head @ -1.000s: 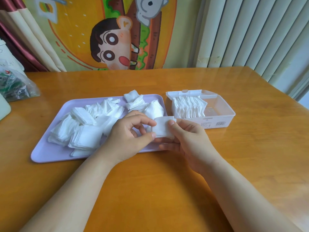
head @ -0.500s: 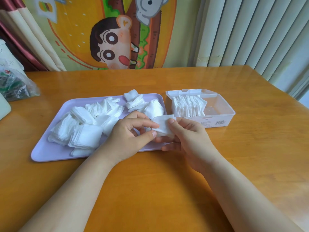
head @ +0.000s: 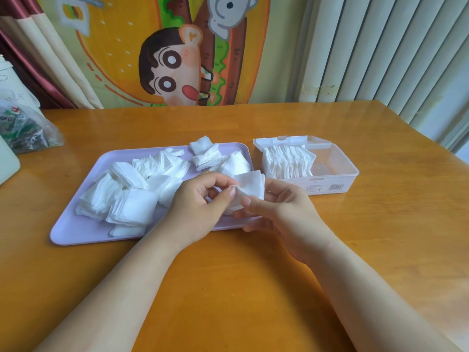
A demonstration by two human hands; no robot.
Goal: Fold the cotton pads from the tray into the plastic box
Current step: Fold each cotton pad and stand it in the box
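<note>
I see cotton pad (head: 250, 185) flat a second ago, now creasing; left hand (head: 200, 199) and right hand (head: 276, 207) fingers pinch it. Plastic box (head: 337, 171), 2 o'clock, next.

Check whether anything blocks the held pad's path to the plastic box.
Nothing visible. Left hand and right hand pinch the cotton pad beside the plastic box; its lid is open, with room right of the folded pads.

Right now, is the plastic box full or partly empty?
Partly full: the plastic box holds upright cotton pads at its left end; its right end is bare.
</note>
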